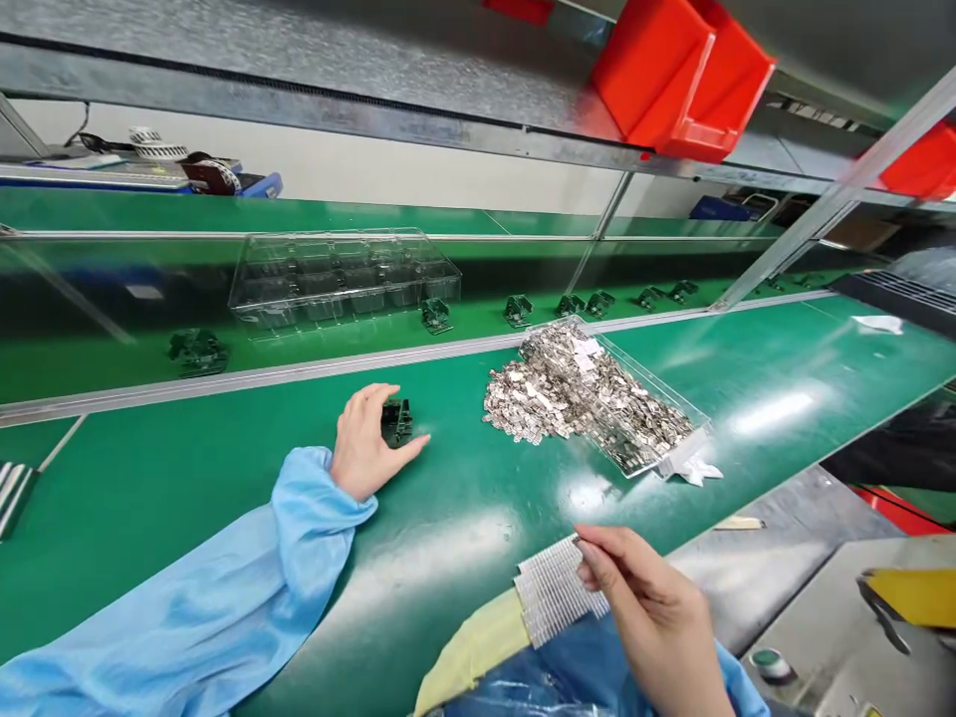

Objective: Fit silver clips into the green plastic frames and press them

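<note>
My left hand (371, 443) is spread around a small green circuit board (401, 420) on the green work surface, its thumb standing apart from the board. In the foreground my right hand (649, 607) is closed, with thumb and forefinger pinched together. What sits in the pinch is too small to make out. Just below those fingertips is a sheet of small silvery pieces in tight rows (557, 593), beside a yellow strip (474, 647) and blue plastic. A heap of small metal parts (534, 398) spills from a clear tray (649, 373) at centre right.
Behind a metal rail (261, 380), several circuit boards (518, 310) stand in a row on a green strip. A clear compartment tray (348, 274) stands there too. Red bins (672, 80) sit on the overhead shelf (314, 110). At right, a slanted post (836, 199) rises.
</note>
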`<state>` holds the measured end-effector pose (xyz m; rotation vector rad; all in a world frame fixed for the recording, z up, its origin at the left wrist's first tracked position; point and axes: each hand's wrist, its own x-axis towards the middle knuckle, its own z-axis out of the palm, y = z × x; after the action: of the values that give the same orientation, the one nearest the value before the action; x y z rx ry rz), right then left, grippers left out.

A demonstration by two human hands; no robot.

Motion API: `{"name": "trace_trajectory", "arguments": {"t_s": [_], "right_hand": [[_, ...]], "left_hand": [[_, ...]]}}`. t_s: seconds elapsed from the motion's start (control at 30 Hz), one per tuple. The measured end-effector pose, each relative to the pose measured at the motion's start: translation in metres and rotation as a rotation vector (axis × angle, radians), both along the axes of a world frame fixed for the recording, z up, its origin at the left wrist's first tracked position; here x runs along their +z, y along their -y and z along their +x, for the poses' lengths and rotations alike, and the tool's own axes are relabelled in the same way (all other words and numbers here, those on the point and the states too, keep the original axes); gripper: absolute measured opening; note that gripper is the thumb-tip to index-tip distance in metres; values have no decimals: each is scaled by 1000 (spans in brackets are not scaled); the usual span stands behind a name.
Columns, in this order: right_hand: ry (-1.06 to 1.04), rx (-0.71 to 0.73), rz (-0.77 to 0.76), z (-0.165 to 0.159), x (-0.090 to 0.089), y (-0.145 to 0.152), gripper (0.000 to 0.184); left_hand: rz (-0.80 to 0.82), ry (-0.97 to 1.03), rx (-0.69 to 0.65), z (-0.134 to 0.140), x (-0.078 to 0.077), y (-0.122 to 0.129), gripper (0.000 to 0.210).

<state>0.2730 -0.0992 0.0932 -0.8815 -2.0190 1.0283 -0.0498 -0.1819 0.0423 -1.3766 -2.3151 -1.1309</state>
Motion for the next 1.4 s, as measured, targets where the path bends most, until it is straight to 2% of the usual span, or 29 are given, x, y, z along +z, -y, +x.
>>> {"name": "trace_trajectory", "arguments": {"t_s": [0.1,0.17,0.23,0.3,0.37,0.43,0.5,0.6,0.7,0.83,0.97,1.13,1.4], "right_hand": [[-61,-25,-87,14,-5,7,21],[-108,-58,-194,21,-10,13,20],[-148,-70,-268,24,-14,18,18],[-170,-42,-285,22,-16,23,16],[-188,-4,-290,18,-16,28,15],[-200,13,-328,14,-14,32,15],[-207,-2,-380,10,-13,37,14],[-218,-39,-357,5,-13,42,12],[-186,-80,-269,2,-15,48,8],[-115,-106,-227,-3,-21,55,7],[-101,-110,-209,-8,-26,58,8],[-118,-120,-199,-12,-31,60,9],[-112,-200,-167,-15,-34,65,10]], "left_hand": [[-48,58,-39,9,-2,25,102],[-136,118,-53,3,-5,36,113],[-261,145,-63,-7,-7,39,109],[-344,165,-79,-13,-8,35,90],[-308,221,-103,-9,-8,28,72],[-172,377,-177,9,-7,22,64],[-40,627,-313,41,-6,20,62],[-3,982,-523,98,-3,24,59],[8,1149,-639,140,2,27,55],[17,1291,-740,161,1,27,55],[-22,1352,-797,163,-2,29,53],[-52,1329,-817,163,-2,32,48],[-90,1149,-881,159,0,35,35]]}}
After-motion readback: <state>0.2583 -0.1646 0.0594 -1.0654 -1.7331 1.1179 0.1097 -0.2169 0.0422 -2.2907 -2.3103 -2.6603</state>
